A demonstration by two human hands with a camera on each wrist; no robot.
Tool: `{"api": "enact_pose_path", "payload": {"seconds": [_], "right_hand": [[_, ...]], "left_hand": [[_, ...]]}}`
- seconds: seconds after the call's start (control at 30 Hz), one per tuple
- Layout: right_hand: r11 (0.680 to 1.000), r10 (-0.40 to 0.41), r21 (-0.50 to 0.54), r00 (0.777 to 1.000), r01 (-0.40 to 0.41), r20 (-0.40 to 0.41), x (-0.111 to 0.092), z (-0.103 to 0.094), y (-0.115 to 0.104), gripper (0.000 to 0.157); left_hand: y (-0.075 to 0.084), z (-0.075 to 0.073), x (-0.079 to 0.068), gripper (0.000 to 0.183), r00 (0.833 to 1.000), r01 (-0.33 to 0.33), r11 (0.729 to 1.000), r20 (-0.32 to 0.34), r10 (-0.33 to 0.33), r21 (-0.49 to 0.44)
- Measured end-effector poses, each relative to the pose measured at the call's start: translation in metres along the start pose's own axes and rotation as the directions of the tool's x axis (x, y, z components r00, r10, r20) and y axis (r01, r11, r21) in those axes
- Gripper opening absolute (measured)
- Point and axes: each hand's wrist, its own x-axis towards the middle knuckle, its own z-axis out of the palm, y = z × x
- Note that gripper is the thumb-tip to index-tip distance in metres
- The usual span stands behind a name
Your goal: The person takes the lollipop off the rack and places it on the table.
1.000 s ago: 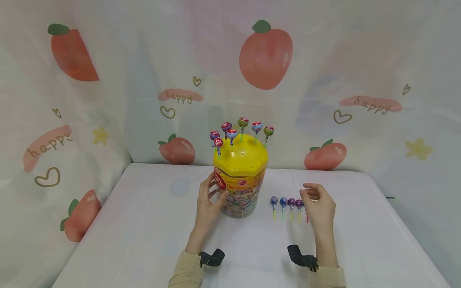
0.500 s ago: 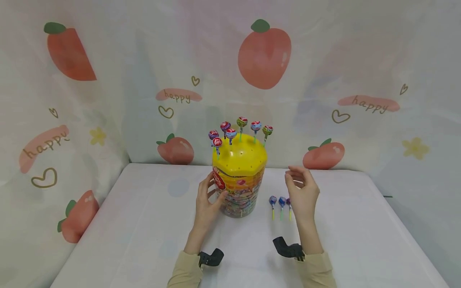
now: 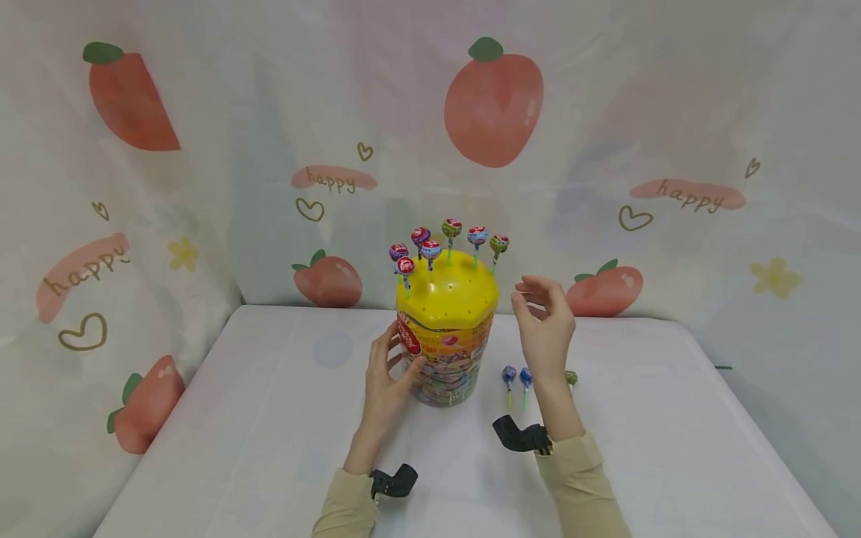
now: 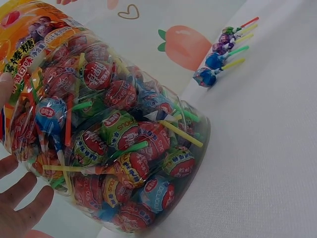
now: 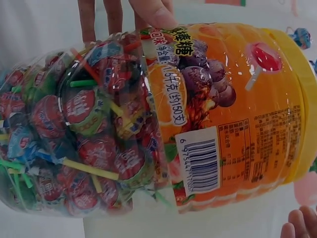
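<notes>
The left hand (image 3: 386, 382) clasps the central lollipop jar (image 3: 452, 373) at eight o'clock, likely steadying it; the right hand (image 3: 548, 325) hovers at three, fingers bent, any hold unclear. The yellow lid (image 3: 460, 299) props upright lollipops (image 3: 477, 236) from nine to two; loose lollipops (image 4: 214, 61) lie reachable at four.

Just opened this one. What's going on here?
A person's left hand steadies a big jar of lollipops on a white table. The right hand hovers beside its yellow lid, with nothing visible in it. Seven lollipops stand in the lid; five more lie in a row on the table.
</notes>
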Motion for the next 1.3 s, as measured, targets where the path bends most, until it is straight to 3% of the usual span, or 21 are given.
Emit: {"api": "enact_pose_path", "payload": {"seconds": [0.27,0.53,1.3], "right_hand": [[0.999,0.025,0.046,0.999,-0.026,0.031,0.023,0.013,0.020,0.031],[0.991,0.053,0.116,0.996,-0.061,0.073,0.037,0.025,0.023,0.032],[0.988,0.055,0.141,0.997,-0.061,0.047,0.045,0.037,0.020,0.024]], "left_hand": [[0.001,0.000,0.000,0.073,1.000,-0.008,1.000,-0.004,0.008,0.000],[0.001,-0.001,0.001,0.072,1.000,-0.014,1.000,-0.004,0.014,0.008],[-0.001,0.000,0.000,0.073,1.000,-0.012,1.000,-0.009,0.012,0.003]]}}
